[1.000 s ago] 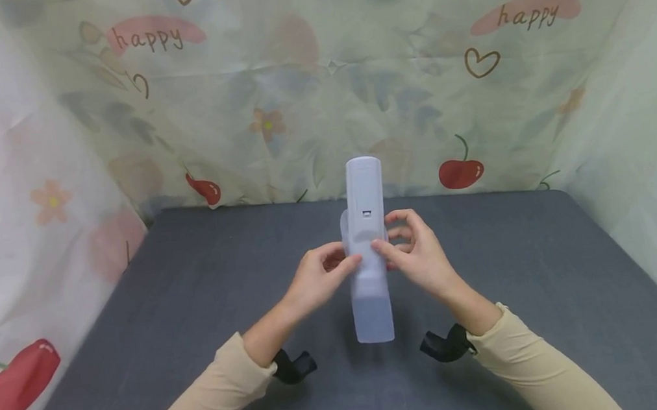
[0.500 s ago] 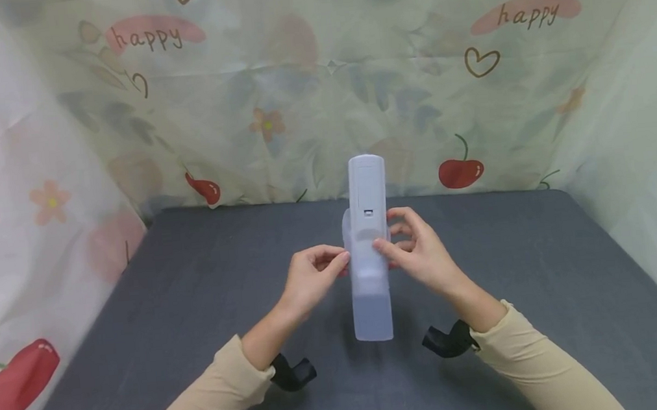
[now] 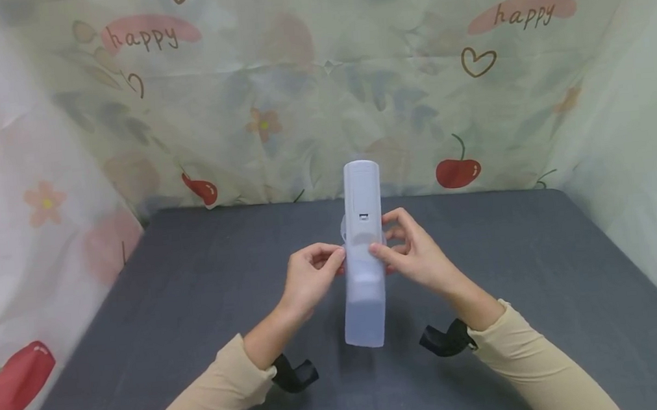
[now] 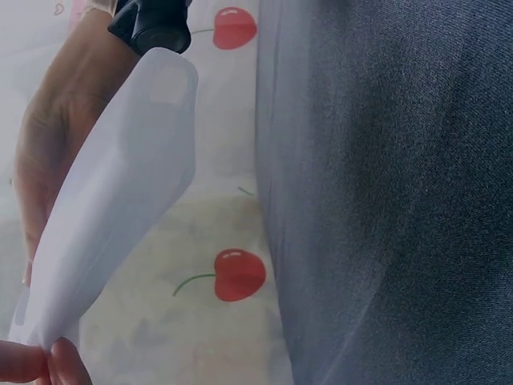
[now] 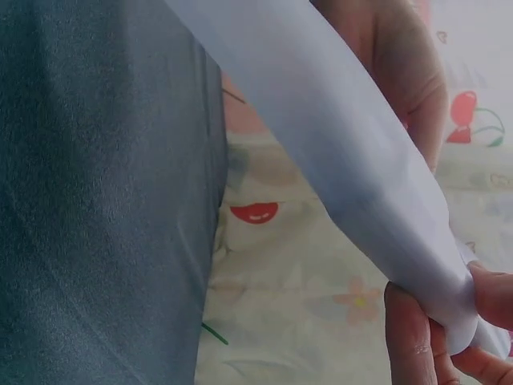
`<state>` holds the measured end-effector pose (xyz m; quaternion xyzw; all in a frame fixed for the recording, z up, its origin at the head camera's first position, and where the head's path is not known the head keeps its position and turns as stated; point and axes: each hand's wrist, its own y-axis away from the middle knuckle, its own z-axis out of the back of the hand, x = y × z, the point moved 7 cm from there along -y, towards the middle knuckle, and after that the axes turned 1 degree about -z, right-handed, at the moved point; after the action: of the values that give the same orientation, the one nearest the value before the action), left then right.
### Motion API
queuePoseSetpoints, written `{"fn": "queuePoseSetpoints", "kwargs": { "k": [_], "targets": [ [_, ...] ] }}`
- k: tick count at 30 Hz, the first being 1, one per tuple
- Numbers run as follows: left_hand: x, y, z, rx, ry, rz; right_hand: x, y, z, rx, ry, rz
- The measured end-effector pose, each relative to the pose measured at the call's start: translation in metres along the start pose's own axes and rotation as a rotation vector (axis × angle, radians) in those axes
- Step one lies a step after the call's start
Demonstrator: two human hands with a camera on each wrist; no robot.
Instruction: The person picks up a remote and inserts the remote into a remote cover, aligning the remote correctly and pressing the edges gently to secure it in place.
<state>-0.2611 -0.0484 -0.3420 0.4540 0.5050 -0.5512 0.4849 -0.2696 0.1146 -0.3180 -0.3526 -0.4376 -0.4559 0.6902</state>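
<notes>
A long white plastic device (image 3: 361, 195) with a small socket in its near face and a translucent lower section (image 3: 366, 322) is held upright over the middle of the table, leaning slightly. On its right side my right hand (image 3: 417, 252) grips it, thumb on the near face and fingers round the edge. My left hand (image 3: 311, 278) pinches at its left edge with thumb and forefinger. In the left wrist view, fingertips (image 4: 68, 365) meet at a narrow end of the white body (image 4: 120, 184). The right wrist view has fingers (image 5: 409, 329) around the other side. The far face is hidden.
A dark grey cloth-covered table (image 3: 220, 240) lies beneath both hands. Patterned curtains (image 3: 325, 101) with cherries and lettering enclose the back and sides. Black wrist mounts (image 3: 296, 374) stick out below both cream sleeves (image 3: 221, 387).
My left thumb has slid off the near face to the left edge. The device's lower end has swung a little to the left. My right hand keeps its grip.
</notes>
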Motion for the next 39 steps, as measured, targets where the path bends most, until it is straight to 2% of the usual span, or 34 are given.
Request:
{"fn": "queuePoseSetpoints", "kwargs": {
  "k": [3,7,11,14,19,23,26,31,39],
  "targets": [
    [0.0,0.0,0.001,-0.014,-0.006,-0.006,-0.001,0.0,-0.002,0.014,-0.011,-0.008],
    [0.002,0.001,0.001,-0.008,0.0,0.025,0.0,0.0,-0.003,0.011,0.001,-0.004],
    [0.006,0.001,0.0,0.03,0.021,0.079,0.002,-0.001,-0.003,-0.012,0.026,0.01],
    [0.006,0.001,-0.001,0.073,0.007,0.093,0.002,0.0,-0.003,-0.035,0.026,0.01],
    [-0.002,0.003,-0.006,0.151,-0.096,0.037,0.0,0.0,-0.003,-0.061,0.004,0.023],
    [-0.008,0.003,-0.006,0.153,-0.183,-0.044,-0.002,0.0,-0.005,-0.06,-0.008,0.05],
    [-0.01,0.002,-0.005,0.134,-0.201,-0.08,-0.003,0.001,-0.004,-0.07,-0.019,0.044],
    [-0.013,0.002,-0.002,0.107,-0.202,-0.1,-0.003,0.001,0.003,-0.116,-0.019,0.037],
    [-0.015,0.0,-0.004,0.118,-0.207,-0.123,-0.001,0.002,0.011,-0.224,-0.012,0.044]
  ]
}}
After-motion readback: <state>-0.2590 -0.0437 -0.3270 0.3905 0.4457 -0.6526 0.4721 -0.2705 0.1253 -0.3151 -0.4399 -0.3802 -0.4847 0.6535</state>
